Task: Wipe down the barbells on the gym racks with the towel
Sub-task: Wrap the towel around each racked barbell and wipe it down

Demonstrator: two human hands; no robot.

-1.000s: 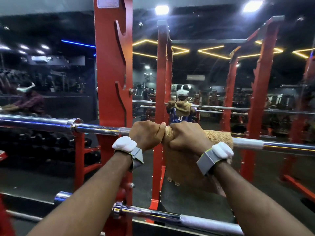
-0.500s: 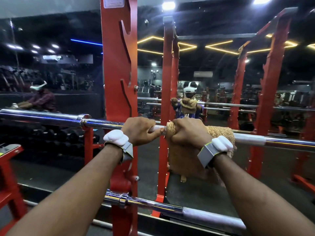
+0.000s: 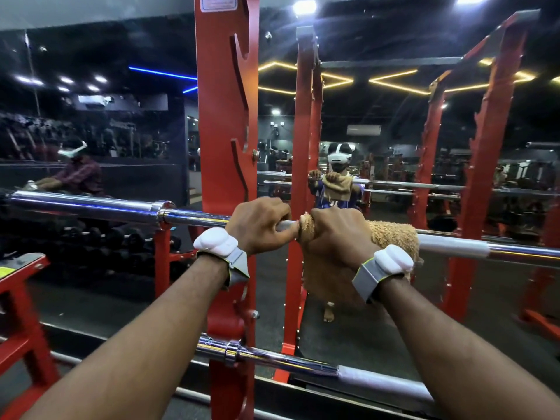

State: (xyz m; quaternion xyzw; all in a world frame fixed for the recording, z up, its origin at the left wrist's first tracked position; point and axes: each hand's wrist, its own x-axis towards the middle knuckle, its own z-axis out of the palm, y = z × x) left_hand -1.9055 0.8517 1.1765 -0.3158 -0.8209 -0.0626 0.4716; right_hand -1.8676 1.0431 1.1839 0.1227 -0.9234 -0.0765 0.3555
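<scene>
A chrome barbell (image 3: 91, 204) lies across the red rack upright (image 3: 225, 116) at chest height. My left hand (image 3: 260, 221) grips the bare bar just right of the upright. Right beside it, my right hand (image 3: 336, 231) grips a tan towel (image 3: 391, 234) wrapped over the bar; the towel's loose part hangs below my wrist. A second barbell (image 3: 272, 359) rests lower on the same rack, near my forearms. Both wrists carry white trackers on grey straps.
A wall mirror behind the rack reflects me, the bars and more red uprights (image 3: 485, 177). A dumbbell rack (image 3: 106, 237) stands low at the left. A red bench frame (image 3: 21, 274) juts in at the lower left. A person (image 3: 75, 171) appears in the left reflection.
The view has shifted so the rack upright sits further right. My left hand has slid slightly left along the bar, opening a small gap to the towel. My right hand stays wrapped on the towel.
</scene>
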